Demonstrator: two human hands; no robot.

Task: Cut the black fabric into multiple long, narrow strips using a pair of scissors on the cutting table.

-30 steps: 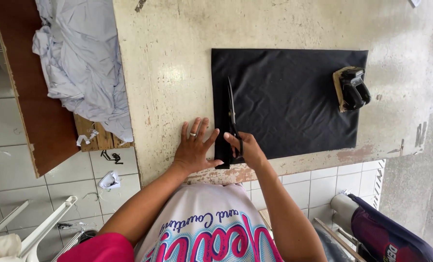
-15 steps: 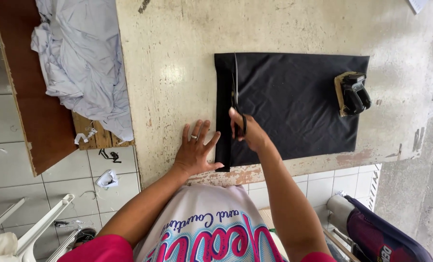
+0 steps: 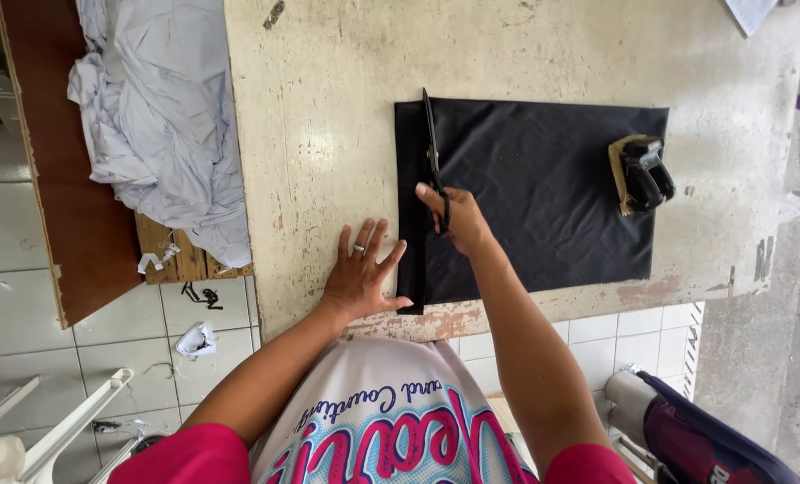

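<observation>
A black cloth lies flat on a pale, worn table. My right hand grips black scissors whose blades run along a cut near the cloth's left edge, pointing away from me. A narrow black strip is parted from the rest of the cloth on the left. My left hand, with a ring on one finger, lies flat with spread fingers on the table, touching the strip's lower left edge. A dark weight with a handle sits on the cloth's right side.
A heap of light grey fabric lies on a brown wooden board to the left of the table. White floor tiles with scraps show below. A dark bag stands at the lower right.
My right hand has moved the scissors farther up the cloth, lengthening the cut. My left hand has stayed flat beside the strip.
</observation>
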